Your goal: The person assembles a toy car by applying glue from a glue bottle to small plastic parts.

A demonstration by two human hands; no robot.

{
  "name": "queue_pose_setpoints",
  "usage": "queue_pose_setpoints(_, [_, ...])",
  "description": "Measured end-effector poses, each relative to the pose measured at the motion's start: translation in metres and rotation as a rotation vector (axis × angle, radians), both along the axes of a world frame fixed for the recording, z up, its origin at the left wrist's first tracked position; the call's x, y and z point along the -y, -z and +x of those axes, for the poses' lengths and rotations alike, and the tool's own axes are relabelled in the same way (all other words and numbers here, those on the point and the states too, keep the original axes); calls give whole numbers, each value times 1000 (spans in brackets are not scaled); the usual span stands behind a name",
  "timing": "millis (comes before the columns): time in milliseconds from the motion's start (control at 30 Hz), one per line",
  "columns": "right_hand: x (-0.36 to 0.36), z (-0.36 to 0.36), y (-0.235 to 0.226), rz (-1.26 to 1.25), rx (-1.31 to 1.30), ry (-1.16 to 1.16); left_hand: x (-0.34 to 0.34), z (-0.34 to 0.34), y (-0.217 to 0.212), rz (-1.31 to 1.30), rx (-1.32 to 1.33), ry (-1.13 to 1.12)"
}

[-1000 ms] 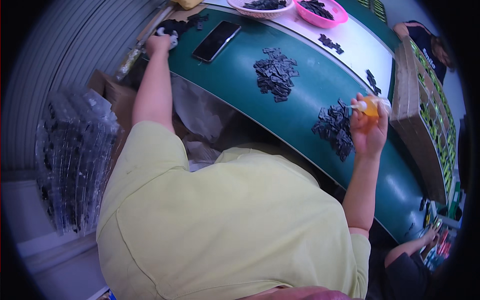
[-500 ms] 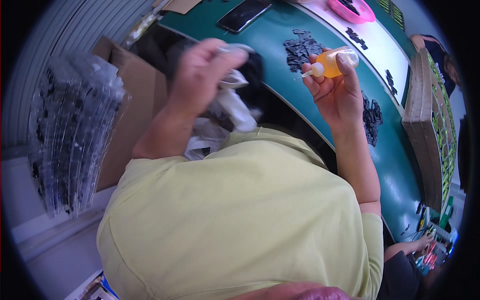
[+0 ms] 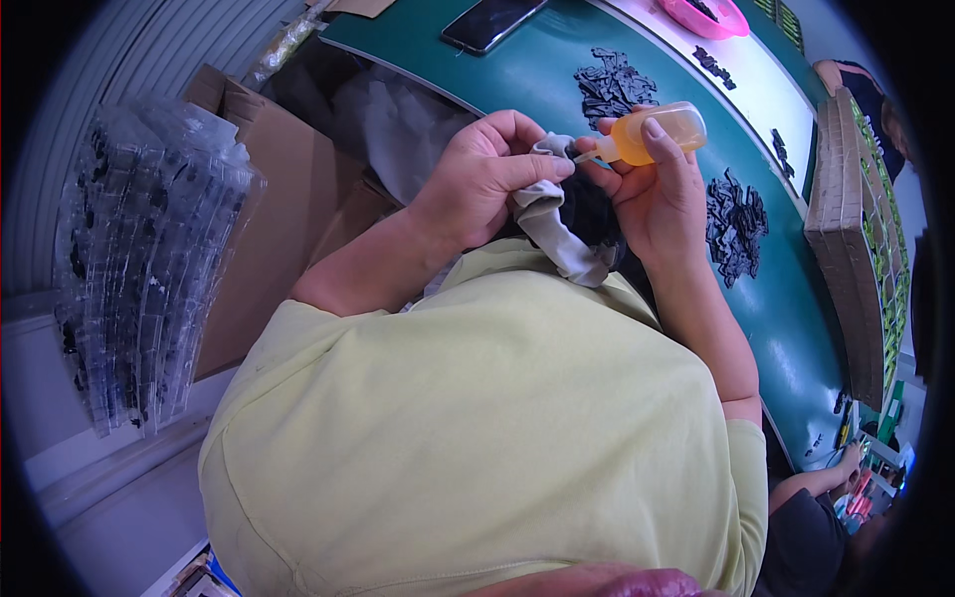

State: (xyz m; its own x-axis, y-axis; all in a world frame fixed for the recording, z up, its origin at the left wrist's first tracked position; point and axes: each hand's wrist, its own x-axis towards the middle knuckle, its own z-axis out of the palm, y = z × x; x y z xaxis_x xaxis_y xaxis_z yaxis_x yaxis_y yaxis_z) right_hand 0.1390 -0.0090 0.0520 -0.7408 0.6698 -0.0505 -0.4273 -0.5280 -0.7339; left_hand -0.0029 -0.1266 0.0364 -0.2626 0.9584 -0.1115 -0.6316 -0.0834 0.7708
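My right hand point(image 3: 657, 194) is closed around a small clear squeeze bottle point(image 3: 659, 134) of orange liquid, tilted so its thin nozzle points left. Its tip meets the edge of a crumpled grey-white cloth point(image 3: 553, 224), close to a small dark spot. My left hand point(image 3: 494, 174) pinches the top of that cloth between thumb and fingers, and the rest hangs down over my lap. Whether a small part lies inside the pinch is hidden. Beyond the bottle, a pile of small black parts point(image 3: 609, 85) rests on the green table point(image 3: 517, 80); another black pile point(image 3: 736, 227) lies right of my wrist.
A phone point(image 3: 492, 22) lies at the table's far edge, and a pink basin point(image 3: 708, 18) at the far right. Stacked clear plastic trays point(image 3: 149, 259) and a cardboard box point(image 3: 264, 214) stand left. A carton point(image 3: 844, 239) stands right; another person's arm point(image 3: 821, 483) shows lower right.
My left hand has come right with the cloth, up to the bottle's nozzle. My right hand has shifted only slightly, still holding the bottle.
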Motion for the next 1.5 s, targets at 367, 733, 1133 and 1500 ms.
queue_pose_setpoints(367, [-13, 15, -8, -42, -78, 223, 11, -29, -1, 27, -206, -207])
queue_pose_setpoints(733, [-56, 85, 1, -8, -87, 435, -94, -273, -44, 211, -826, -915])
queue_pose_setpoints(1133, [-62, 264, 7, 52, -163, 991, -158, -108, 11, -73, -1706, -553])
queue_pose_setpoints(1500, [-47, 304, 48, -68, -200, 896, -229, 201, 21, 601, -1818, 525])
